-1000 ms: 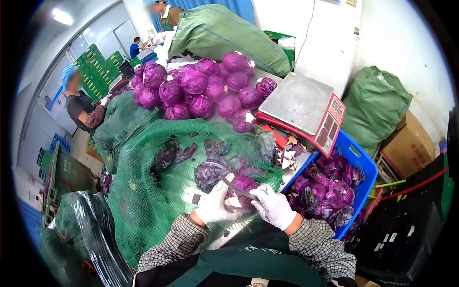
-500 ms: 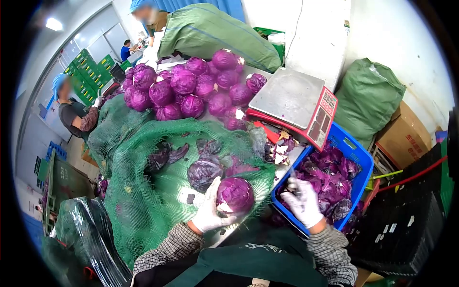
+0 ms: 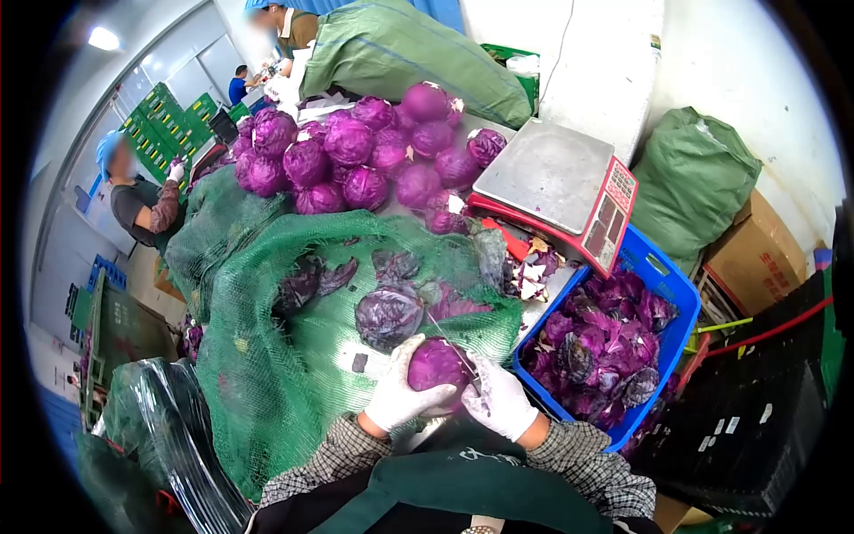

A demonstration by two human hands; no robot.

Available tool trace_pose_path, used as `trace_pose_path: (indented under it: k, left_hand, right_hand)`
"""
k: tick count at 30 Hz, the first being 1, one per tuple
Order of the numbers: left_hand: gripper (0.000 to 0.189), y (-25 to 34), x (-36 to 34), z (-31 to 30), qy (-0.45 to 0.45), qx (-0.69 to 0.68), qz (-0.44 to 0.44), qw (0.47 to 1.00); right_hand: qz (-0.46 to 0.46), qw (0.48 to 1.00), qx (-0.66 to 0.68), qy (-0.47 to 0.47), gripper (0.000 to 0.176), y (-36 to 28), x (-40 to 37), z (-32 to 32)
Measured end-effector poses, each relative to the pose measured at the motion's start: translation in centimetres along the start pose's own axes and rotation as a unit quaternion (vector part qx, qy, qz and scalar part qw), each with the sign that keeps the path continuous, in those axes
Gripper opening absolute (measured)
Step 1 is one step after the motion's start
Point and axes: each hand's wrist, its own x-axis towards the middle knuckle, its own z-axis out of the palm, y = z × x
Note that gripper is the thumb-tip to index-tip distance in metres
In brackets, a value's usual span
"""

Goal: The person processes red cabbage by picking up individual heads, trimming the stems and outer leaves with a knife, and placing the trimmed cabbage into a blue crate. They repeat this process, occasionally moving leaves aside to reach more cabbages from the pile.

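My left hand [image 3: 398,393], in a white glove, is closed round the side of a red cabbage [image 3: 439,367]. At the cabbage's right side, my gloved right hand [image 3: 503,400] grips a knife [image 3: 459,353] whose thin blade lies against the head; its handle is hidden in my fingers. Just beyond sits another red cabbage with dull, dark outer leaves [image 3: 389,316], on a green mesh sack [image 3: 258,356]. Loose dark leaves [image 3: 307,283] lie on the mesh.
Trimmed leaves fill a blue crate [image 3: 680,343] at my right. A red scale [image 3: 547,178] stands behind it. Many cabbages [image 3: 347,147] are heaped at the back, near a full green sack [image 3: 414,58]. A co-worker [image 3: 142,200] stands at far left.
My right hand has moved left from above the blue crate to the cabbage, bringing the knife against it. My left hand still holds the cabbage, now turned somewhat.
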Motion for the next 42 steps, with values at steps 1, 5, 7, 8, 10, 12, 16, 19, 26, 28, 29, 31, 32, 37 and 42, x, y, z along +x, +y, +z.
trace_pose_path:
  k: [1, 5, 7, 8, 10, 12, 16, 19, 26, 28, 29, 31, 32, 37, 42]
  left_hand:
    - [0.091, 0.4, -0.2, 0.1, 0.002, 0.015, -0.005, 1.0]
    - [0.09, -0.6, -0.6, 0.5, 0.023, -0.019, -0.021, 0.999]
    - [0.091, -1.7, -1.4, 0.7, 0.028, -0.1, -0.038, 0.994]
    - [0.092, -1.6, -1.6, 0.6, 0.03, -0.147, -0.049, 0.988]
    - [0.095, -1.2, -2.2, 0.0, -0.003, -0.283, -0.051, 0.958]
    - [0.098, -3.0, -2.7, -0.8, -0.037, -0.281, 0.004, 0.959]
    - [0.088, -2.1, -2.7, -1.1, -0.012, -0.401, -0.053, 0.914]
    - [0.07, -3.3, -1.5, -0.4, 0.024, -0.347, -0.053, 0.936]
    - [0.058, -0.1, -1.1, -0.7, -0.02, -0.368, -0.324, 0.871]
    - [0.071, -1.5, -1.9, -0.6, 0.001, -0.194, -0.245, 0.95]
    - [0.078, -2.9, -2.3, -0.4, 0.035, -0.033, -0.138, 0.989]
    - [0.103, 0.7, -1.5, -1.5, 0.063, 0.09, 0.01, 0.994]
    - [0.108, 1.4, -0.8, -1.6, 0.055, 0.134, 0.089, 0.986]
    - [0.122, 2.2, 0.6, 0.4, 0.009, 0.216, 0.138, 0.966]
    - [0.112, 1.7, -0.3, 1.2, 0.067, 0.205, 0.16, 0.963]
  right_hand:
    - [-0.026, 0.994, -0.101, 0.026, 0.047, -0.3, 0.0, -0.2]
    - [-0.022, 0.993, -0.106, 0.056, 0.039, 0.1, 0.3, 0.2]
    - [-0.067, 0.982, -0.157, 0.08, 0.029, 0.2, 0.5, 0.0]
    - [-0.104, 0.958, -0.242, 0.112, 0.025, 0.4, 0.6, -0.1]
    - [-0.088, 0.947, -0.243, 0.191, 0.021, 4.6, 0.4, -2.5]
    - [-0.08, 0.912, -0.276, 0.294, 0.019, 8.4, -0.6, -5.9]
    - [0.055, 0.92, -0.152, 0.358, 0.008, 11.3, -4.6, -13.0]
    - [0.062, 0.944, 0.026, 0.323, 0.017, 5.5, -3.3, -10.3]
    - [-0.049, 0.994, 0.009, 0.097, 0.049, 1.8, -1.9, 0.4]
    - [-0.059, 0.995, 0.013, 0.08, 0.051, 1.6, -1.2, -0.1]
    - [-0.056, 0.996, 0.023, 0.068, 0.05, 1.8, -1.0, -0.3]
    - [-0.049, 0.997, 0.043, 0.04, 0.048, 2.3, -0.4, -0.5]
    - [-0.057, 0.996, 0.049, 0.036, 0.047, 2.0, -0.2, -0.6]
    - [0.003, 0.985, 0.168, 0.032, 0.041, -0.1, -0.1, -0.5]
    - [0.072, 0.992, 0.053, 0.087, 0.027, 3.2, 1.0, 0.5]
